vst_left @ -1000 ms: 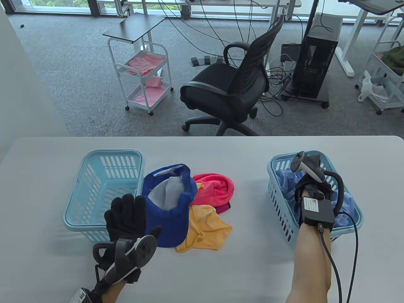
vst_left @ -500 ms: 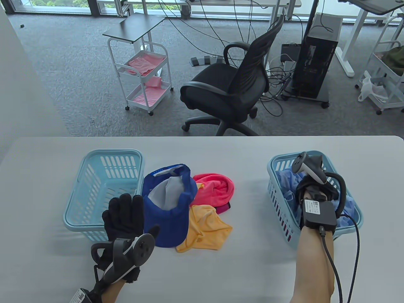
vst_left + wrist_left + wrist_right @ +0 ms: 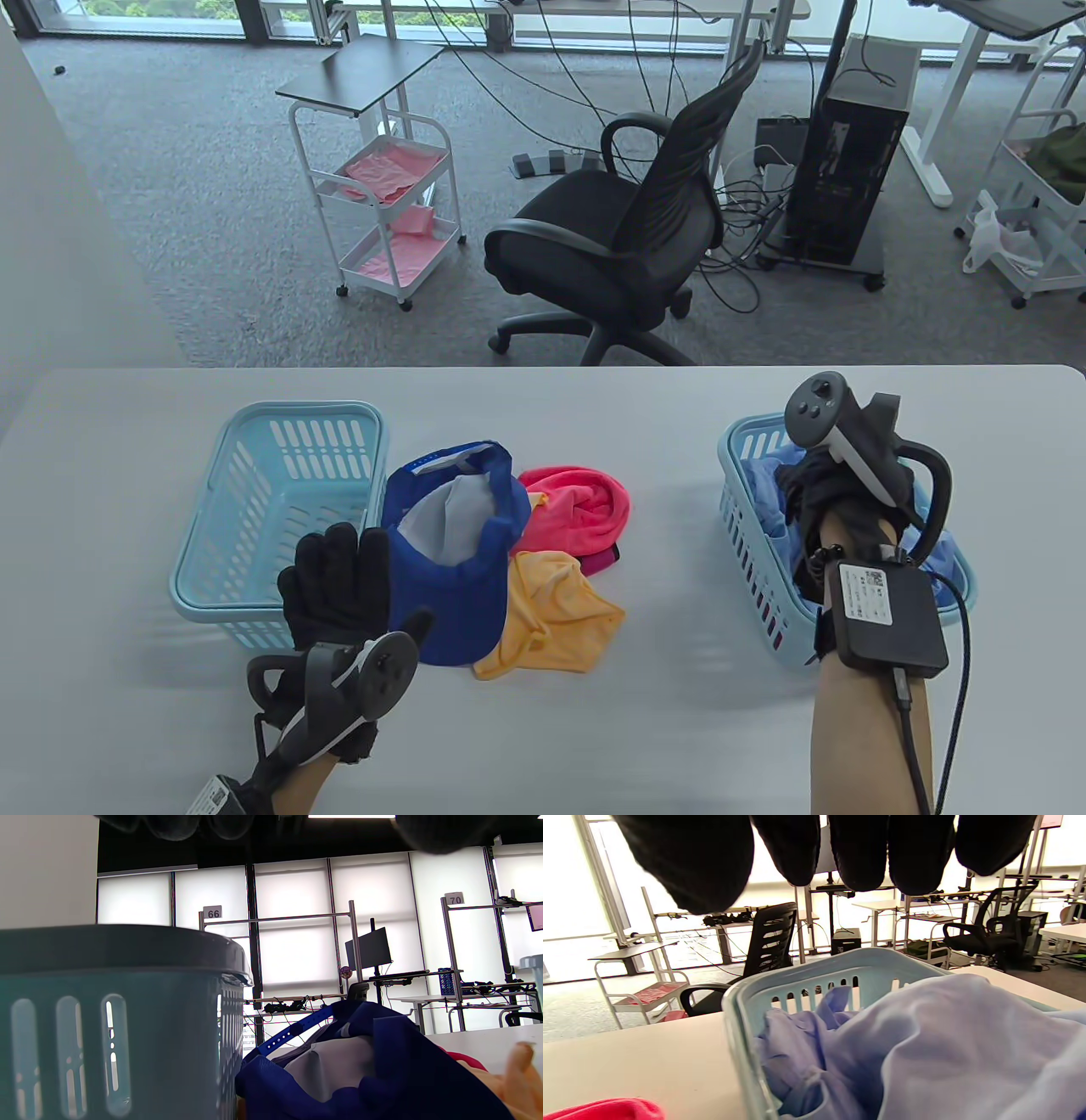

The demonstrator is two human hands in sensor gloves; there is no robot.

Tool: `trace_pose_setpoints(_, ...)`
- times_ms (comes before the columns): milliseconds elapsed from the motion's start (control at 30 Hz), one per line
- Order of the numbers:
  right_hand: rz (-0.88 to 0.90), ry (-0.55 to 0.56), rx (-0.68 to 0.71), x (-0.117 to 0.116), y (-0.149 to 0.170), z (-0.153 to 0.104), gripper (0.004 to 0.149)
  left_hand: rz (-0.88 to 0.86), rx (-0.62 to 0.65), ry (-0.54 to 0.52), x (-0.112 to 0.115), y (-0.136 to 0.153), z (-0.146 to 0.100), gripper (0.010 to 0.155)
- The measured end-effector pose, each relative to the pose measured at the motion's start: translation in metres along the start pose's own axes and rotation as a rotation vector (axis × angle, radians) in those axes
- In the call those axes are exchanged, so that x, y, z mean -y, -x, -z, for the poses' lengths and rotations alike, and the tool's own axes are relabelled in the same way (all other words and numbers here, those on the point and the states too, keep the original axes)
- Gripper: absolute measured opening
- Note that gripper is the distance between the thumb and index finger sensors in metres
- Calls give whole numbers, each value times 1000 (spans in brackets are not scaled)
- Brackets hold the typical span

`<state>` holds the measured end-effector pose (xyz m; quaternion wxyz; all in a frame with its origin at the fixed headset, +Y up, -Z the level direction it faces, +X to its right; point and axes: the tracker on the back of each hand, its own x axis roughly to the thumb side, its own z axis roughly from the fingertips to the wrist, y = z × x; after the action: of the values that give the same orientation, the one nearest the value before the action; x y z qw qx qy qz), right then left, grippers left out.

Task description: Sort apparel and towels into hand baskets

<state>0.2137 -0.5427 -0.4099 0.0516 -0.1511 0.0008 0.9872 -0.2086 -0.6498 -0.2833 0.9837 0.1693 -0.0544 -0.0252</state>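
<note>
The right hand point(image 3: 819, 497) hangs over the right basket point(image 3: 747, 526), its fingers point(image 3: 861, 853) loose and grasping nothing above the light blue garment point(image 3: 925, 1043) that lies inside it. The left hand point(image 3: 335, 581), fingers straight and released, rests flat at the near corner of the left basket point(image 3: 254, 501), just beside the blue visor cap point(image 3: 454, 543). The pink towel point(image 3: 577, 509) and the orange towel point(image 3: 551, 615) lie on the table point(image 3: 543, 730) between the two baskets
</note>
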Motion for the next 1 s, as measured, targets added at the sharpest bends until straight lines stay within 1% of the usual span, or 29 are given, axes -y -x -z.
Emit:
trace_pose_setpoints(133,-5,65,94,1,-34,-29,69,-18,3,6,0,1,0,92)
trace_pose_setpoints(200,26,92,132,-1,-48,-42,68,-31,9,7,-1,1,1,92)
trace_pose_setpoints(267,76,103,168,-7,-64,-55,68,-43,3,2,-2,4,0,92)
trace_pose_setpoints(400,127,108,218,-24,-85,-72,68,-66,12,7,-3,3,-1,92)
trace_pose_setpoints(567,128,130,259,-46,-101,-89,68,-55,34,2,-4,-2,-2,92)
trace_pose_setpoints(667,123,134,281,-56,-105,-94,68,-62,42,-10,-7,-4,-3,92)
trace_pose_setpoints(833,179,142,316,-70,-114,-104,67,-65,50,-23,-10,-6,-4,91)
trace_pose_setpoints(1000,243,132,331,-83,-117,-109,68,-75,46,-26,-9,-6,-4,91)
